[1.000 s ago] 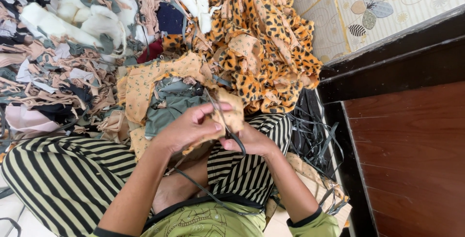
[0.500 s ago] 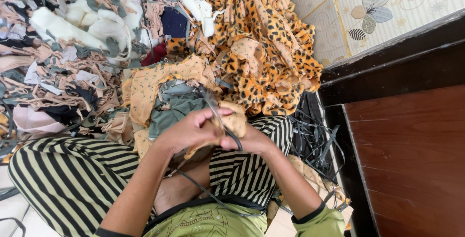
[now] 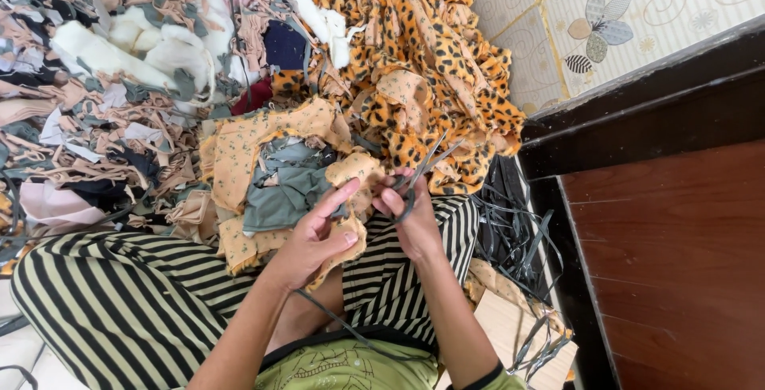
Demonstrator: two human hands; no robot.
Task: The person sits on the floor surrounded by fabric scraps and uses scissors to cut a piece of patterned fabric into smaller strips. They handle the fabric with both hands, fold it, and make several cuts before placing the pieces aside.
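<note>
Amid fabric scraps, right hand grips scissors (blades parted).

Leopard-print orange-black fabric lies at twelve o'clock; black-and-cream striped trousers at seven; floral-sprigged peach cloth at ten.

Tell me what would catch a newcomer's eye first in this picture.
Probably the leopard-print fabric heaped at top centre, bright against the muddle of fabric scraps spread to its left. Next, at centre, the right hand working open scissors while the left hand grips a mustard floral cloth above striped trousers.
</note>
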